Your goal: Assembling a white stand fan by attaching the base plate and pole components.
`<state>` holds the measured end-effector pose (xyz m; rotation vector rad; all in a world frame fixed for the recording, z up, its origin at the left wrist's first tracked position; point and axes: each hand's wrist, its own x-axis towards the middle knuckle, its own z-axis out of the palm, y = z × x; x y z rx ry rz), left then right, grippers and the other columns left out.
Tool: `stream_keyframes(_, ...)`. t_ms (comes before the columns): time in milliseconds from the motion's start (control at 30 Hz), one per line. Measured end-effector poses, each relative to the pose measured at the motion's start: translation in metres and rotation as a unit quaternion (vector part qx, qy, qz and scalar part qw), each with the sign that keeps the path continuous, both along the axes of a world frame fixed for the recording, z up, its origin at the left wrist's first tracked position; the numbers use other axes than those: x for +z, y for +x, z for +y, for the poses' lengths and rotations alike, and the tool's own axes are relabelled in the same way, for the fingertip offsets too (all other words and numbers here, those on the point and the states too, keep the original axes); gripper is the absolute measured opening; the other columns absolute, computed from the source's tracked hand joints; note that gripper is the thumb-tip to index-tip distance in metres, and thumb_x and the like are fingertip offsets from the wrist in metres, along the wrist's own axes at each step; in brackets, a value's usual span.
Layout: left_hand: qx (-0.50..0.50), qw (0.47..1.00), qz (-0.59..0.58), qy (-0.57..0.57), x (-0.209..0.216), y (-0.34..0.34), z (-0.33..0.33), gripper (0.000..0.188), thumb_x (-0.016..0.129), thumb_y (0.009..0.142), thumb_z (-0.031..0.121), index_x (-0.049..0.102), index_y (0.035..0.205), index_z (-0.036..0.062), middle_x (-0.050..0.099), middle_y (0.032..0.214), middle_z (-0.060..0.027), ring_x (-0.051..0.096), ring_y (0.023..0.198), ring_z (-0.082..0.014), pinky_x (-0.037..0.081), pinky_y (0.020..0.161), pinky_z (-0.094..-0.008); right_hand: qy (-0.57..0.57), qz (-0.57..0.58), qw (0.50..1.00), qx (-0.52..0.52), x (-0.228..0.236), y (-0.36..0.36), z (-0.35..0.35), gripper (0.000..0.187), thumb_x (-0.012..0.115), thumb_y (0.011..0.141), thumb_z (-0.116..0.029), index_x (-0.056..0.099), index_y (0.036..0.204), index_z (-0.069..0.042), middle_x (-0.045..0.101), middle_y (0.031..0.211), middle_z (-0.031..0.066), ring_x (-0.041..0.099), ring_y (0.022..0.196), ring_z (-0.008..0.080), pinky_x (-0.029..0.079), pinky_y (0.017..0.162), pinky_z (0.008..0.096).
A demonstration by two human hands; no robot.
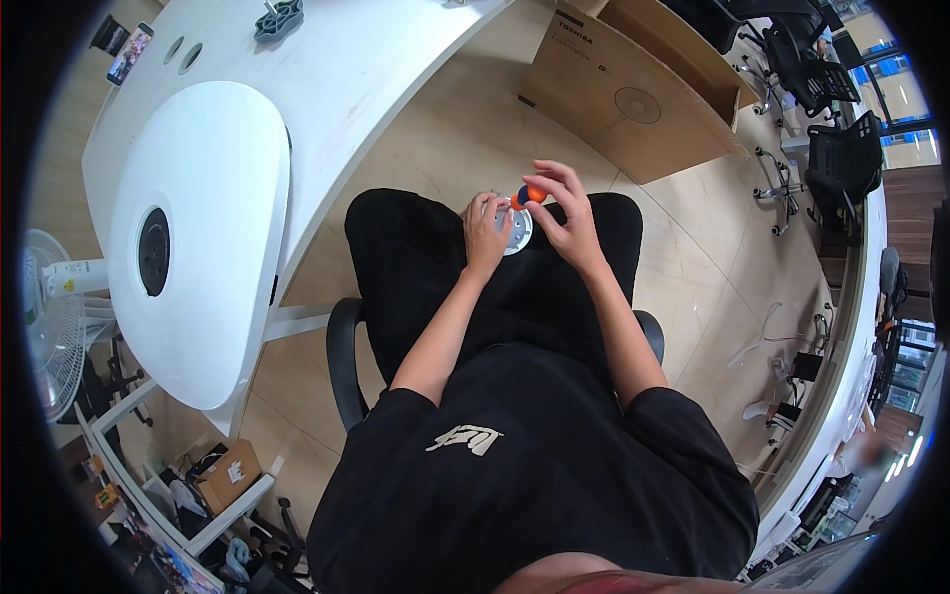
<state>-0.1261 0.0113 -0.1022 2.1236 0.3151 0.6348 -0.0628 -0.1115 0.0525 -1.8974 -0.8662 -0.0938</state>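
Between my knees sits a round, light grey part [518,238] with small holes or studs in its face. My left hand [486,234] is closed on its left side, the fingertips near its top. Above the part, my right hand [570,220] grips a short screwdriver [533,193] with an orange and dark blue handle between thumb and fingers. The handle leans over the upper edge of the round part, close to my left fingertips. Whether the screwdriver's tip touches a screw is too small to tell.
To the left is a white table [336,94] bearing a large white rounded panel [213,198], a dark knob-like part [279,20] and a phone [130,53]. A cardboard box [633,94] stands ahead on the floor. A white fan [54,327] and office chairs [841,163] are farther out.
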Motion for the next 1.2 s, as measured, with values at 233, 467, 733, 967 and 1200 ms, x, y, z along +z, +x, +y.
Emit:
stream_keyframes(233,-0.016,1.000,-0.018,-0.019,-0.001,-0.003,-0.001,0.019,0.070,0.085,0.014,0.064,0.103,0.0086,0.057,0.111,-0.0124,0.057,0.109,-0.0333,0.047,0.093,-0.0438,-0.002,0.098,0.995,-0.018,0.004,-0.002,0.002,0.031,0.073,0.082,-0.002,0.070,0.112,-0.005,0.065,0.107,0.0114,0.064,0.099,0.0254,0.050,0.092,0.0352)
stream_keyframes(467,-0.013,0.999,-0.031,-0.009,-0.001,-0.004,-0.001,0.020,0.069,0.086,0.015,0.064,0.105,0.0083,0.057,0.113,-0.0130,0.057,0.109,-0.0336,0.047,0.092,-0.0445,0.008,0.005,0.999,-0.036,0.005,-0.004,0.004,0.022,0.076,0.078,-0.002,0.073,0.100,-0.003,0.064,0.103,0.0108,0.065,0.096,0.0214,0.052,0.084,0.0336)
stream_keyframes(733,-0.026,0.999,-0.017,-0.011,0.000,-0.004,0.000,0.020,0.069,0.087,0.016,0.063,0.104,0.0079,0.058,0.113,-0.0122,0.057,0.108,-0.0337,0.047,0.092,-0.0444,0.069,0.084,0.994,-0.020,0.009,0.000,0.009,0.027,0.077,0.078,-0.003,0.074,0.105,-0.004,0.067,0.101,0.0095,0.067,0.090,0.0225,0.053,0.083,0.0323)
stream_keyframes(967,-0.011,1.000,-0.029,-0.001,0.000,-0.005,-0.002,0.019,0.068,0.087,0.016,0.062,0.104,0.0076,0.058,0.112,-0.0122,0.057,0.108,-0.0339,0.047,0.092,-0.0444,0.003,0.031,0.997,-0.070,0.005,-0.008,0.006,0.024,0.078,0.079,-0.006,0.074,0.103,-0.003,0.067,0.104,0.0104,0.067,0.093,0.0238,0.052,0.085,0.0327)
stream_keyframes(1200,-0.023,0.999,-0.022,-0.010,-0.001,-0.003,0.000,0.020,0.067,0.088,0.018,0.062,0.104,0.0064,0.059,0.114,-0.0121,0.057,0.109,-0.0327,0.047,0.093,-0.0427,0.068,0.042,0.996,-0.043,0.004,-0.003,0.010,0.025,0.078,0.079,-0.005,0.073,0.104,-0.003,0.065,0.110,0.0130,0.067,0.092,0.0237,0.052,0.082,0.0333)
